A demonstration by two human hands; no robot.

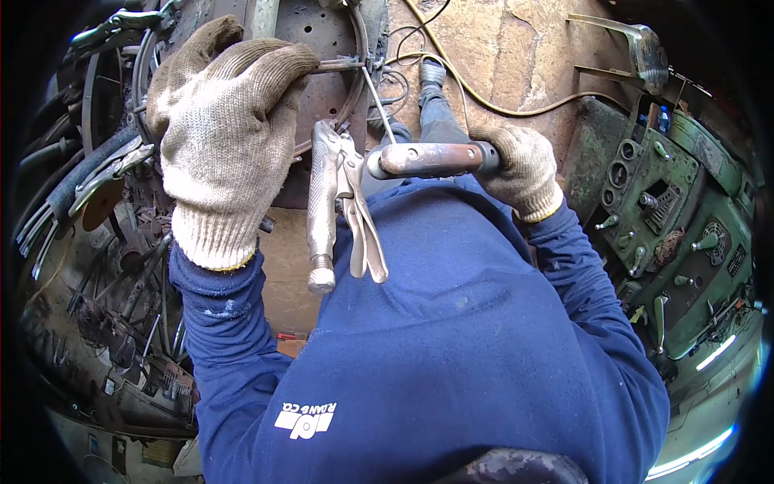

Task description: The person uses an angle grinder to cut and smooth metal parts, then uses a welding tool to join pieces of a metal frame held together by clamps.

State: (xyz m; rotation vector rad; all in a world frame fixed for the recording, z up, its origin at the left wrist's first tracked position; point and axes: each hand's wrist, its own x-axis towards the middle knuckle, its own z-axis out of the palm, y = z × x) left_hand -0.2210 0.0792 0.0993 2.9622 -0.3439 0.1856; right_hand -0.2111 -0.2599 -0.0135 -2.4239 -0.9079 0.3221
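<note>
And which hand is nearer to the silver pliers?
Left. The left hand, holding a thin metal bar, is just up and left of the pliers; the right hand is farther off to their right, gripping a tool handle.

The gloved left hand (230, 121) pinches a metal bar (332, 67) at a curved band (362, 36). The gloved right hand (520, 165) grips an electrode holder (435, 159), locking pliers (323, 194) between them.

A green machine (681, 167) with short levers and round openings stands at the right, a small blue object (663, 119) near its top. Jumbled metal scrap (133, 282) crowds the left. Stained brown floor (516, 48) shows above; a light strip (693, 456) glows at lower right.
</note>
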